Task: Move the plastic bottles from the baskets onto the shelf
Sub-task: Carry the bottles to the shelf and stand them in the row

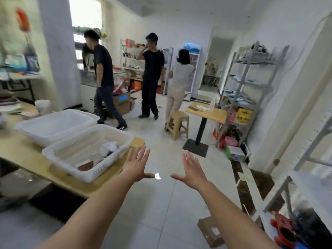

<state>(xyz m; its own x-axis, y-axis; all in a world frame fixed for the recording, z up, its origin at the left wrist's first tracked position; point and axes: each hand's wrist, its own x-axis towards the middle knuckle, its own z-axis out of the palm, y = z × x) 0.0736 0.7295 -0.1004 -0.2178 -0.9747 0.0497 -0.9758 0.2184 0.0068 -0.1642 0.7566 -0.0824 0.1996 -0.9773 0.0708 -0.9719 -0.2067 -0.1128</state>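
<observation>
Bottles (108, 147), blurred, lie in the basket (84, 175) on the bench (23, 153) just left of the left hand (136, 166); it and the right hand (193, 171) hover spread wide and empty, apparently ready for the next pick.

Bare left hand (136, 166), bare right hand (193, 172): slim fingers, smooth backs; bare left forearm (97, 212), bare right forearm (228, 214) uncovered along whole visible length; outlines slightly blurred
</observation>
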